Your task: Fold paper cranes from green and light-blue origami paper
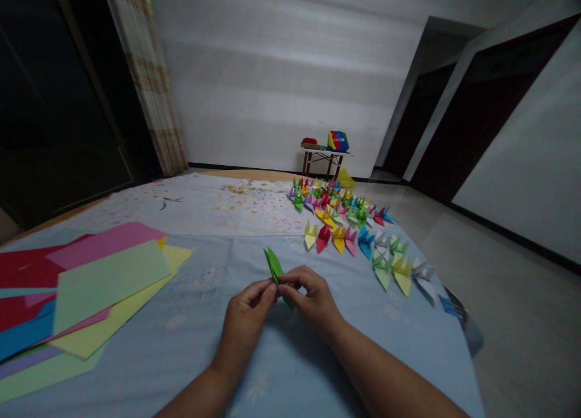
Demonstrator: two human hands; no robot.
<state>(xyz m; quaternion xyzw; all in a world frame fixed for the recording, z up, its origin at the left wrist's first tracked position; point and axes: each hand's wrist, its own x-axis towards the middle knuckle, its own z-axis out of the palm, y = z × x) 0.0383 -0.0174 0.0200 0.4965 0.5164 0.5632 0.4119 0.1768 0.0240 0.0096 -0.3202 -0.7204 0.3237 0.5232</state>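
Note:
Just above the tablecloth, a narrow folded piece of bright green paper (273,263) is pinched between both hands. My left hand (249,306) grips it from the left with thumb and forefinger together. From the right, my right hand (313,297) closes thumb and fingertips on the same paper. Its pointed upper end sticks up past the fingers, while a lower part shows beneath my right hand. The fingertips hide the middle of the paper, so its folds there cannot be made out.
Loose coloured sheets (113,279) overlap on the left of the blue tablecloth (204,357). Several folded paper cranes (338,239) stand in rows at the right and far right edge. Beyond the table, a small stand (323,153) carries a colourful box (338,141) by the wall.

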